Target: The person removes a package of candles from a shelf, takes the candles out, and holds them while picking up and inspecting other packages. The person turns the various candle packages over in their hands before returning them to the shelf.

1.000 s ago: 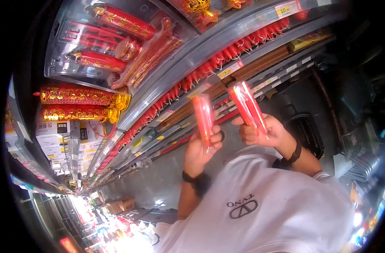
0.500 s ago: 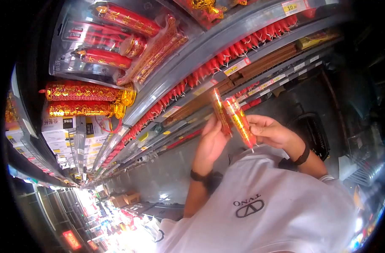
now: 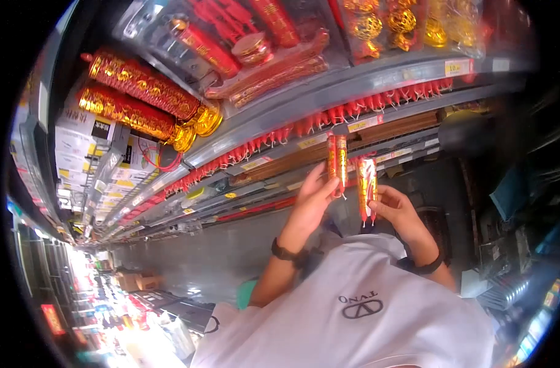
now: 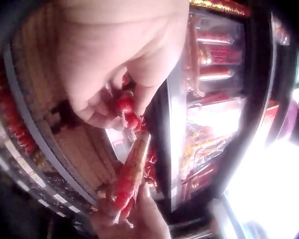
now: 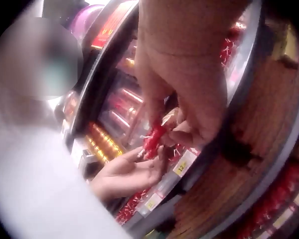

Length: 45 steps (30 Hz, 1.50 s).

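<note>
My left hand (image 3: 307,205) grips a pair of red candles (image 3: 337,158) with gold decoration, standing roughly upright in the head view. To its right, my right hand (image 3: 404,216) pinches a second pair of red-and-gold candles (image 3: 367,184) near the wick end. The two pairs are side by side with a small gap between them. In the left wrist view, white wicks stick out from the left pair's red ends (image 4: 125,105) below the curled fingers, and the other pair (image 4: 132,174) lies just beneath. Fingers hide part of the red candles (image 5: 153,139) in the right wrist view.
A shelf edge (image 3: 274,126) runs across in front, with a row of red candles (image 3: 298,126) hanging wicks out below it. Large red-and-gold candles (image 3: 139,83) and clear-packed red sets (image 3: 249,49) are on the upper shelf. Boxes (image 3: 77,147) stand at left.
Both candle pairs have turned from their plain red side to the gold-decorated side. They overlapped half a second ago and are now apart. The head view has turned, shifting the upper shelf rightward.
</note>
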Tool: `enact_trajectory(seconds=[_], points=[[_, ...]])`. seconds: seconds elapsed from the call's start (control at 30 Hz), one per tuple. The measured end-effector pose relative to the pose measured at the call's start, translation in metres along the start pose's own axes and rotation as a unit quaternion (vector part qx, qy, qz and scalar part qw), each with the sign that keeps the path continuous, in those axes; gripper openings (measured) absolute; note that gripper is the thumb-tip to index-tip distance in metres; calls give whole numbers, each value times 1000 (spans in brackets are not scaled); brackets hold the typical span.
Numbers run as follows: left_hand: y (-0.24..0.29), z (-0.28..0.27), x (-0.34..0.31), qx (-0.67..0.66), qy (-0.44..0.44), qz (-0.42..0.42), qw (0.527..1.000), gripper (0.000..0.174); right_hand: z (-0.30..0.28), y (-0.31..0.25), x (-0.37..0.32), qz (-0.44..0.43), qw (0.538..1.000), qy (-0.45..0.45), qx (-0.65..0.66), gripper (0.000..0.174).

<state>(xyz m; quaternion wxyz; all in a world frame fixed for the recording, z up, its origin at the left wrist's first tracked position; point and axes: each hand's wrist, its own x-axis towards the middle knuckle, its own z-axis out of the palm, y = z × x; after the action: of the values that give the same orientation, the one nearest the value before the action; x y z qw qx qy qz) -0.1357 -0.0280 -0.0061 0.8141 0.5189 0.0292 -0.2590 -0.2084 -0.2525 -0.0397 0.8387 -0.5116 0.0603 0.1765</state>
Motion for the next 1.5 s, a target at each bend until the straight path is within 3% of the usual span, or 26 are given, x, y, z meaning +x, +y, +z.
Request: enact_trajectory(seconds=[0.2, 0.33, 0.37, 0.6, 0.63, 0.77, 0.9, 0.97, 1.0, 1.03, 1.13, 1.2, 1.3, 1.4, 1.5], points=[[19, -25, 2, 35, -34, 51, 997, 53, 21, -4, 4, -18, 999, 10, -45, 44], [39, -50, 2, 93, 16, 120, 988, 54, 46, -7, 22, -33, 996, 3, -88, 44], [44, -55, 2, 110, 26, 156, 981, 48, 55, -10, 27, -26, 995, -1, -96, 46], [82, -115, 5, 178, 36, 166, 969, 32, 114, -21, 81, -55, 996, -10, -76, 49], [94, -114, 2, 226, 68, 157, 959, 35, 117, -18, 91, -60, 995, -5, -73, 50], [109, -124, 4, 179, 32, 160, 970, 54, 140, -20, 119, -119, 988, 28, -93, 51], [107, -144, 18, 216, -19, 170, 961, 58, 149, -11, 141, -152, 982, 70, -84, 50], [102, -153, 28, 265, 3, 176, 948, 58, 154, -10, 149, -153, 979, 112, -72, 51], [100, -158, 33, 292, 13, 180, 939, 57, 156, -9, 152, -155, 977, 133, -63, 52], [100, -162, 33, 436, 65, 180, 879, 53, 158, -7, 156, -158, 977, 133, -50, 53], [108, -165, 32, 543, 70, 173, 818, 49, 162, 0, 166, -182, 974, 133, -20, 56], [114, -161, 30, 574, 57, 237, 782, 51, 167, 3, 170, -205, 970, 128, -21, 59], [120, -158, 28, 598, 42, 318, 734, 55, 169, 10, 178, -225, 954, 139, -137, 62], [124, -154, 23, 636, 41, 322, 700, 54, 179, 12, 178, -241, 945, 162, -147, 62], [116, -160, 28, 688, 64, 330, 644, 51, 185, 5, 169, -210, 903, 201, -317, 58]])
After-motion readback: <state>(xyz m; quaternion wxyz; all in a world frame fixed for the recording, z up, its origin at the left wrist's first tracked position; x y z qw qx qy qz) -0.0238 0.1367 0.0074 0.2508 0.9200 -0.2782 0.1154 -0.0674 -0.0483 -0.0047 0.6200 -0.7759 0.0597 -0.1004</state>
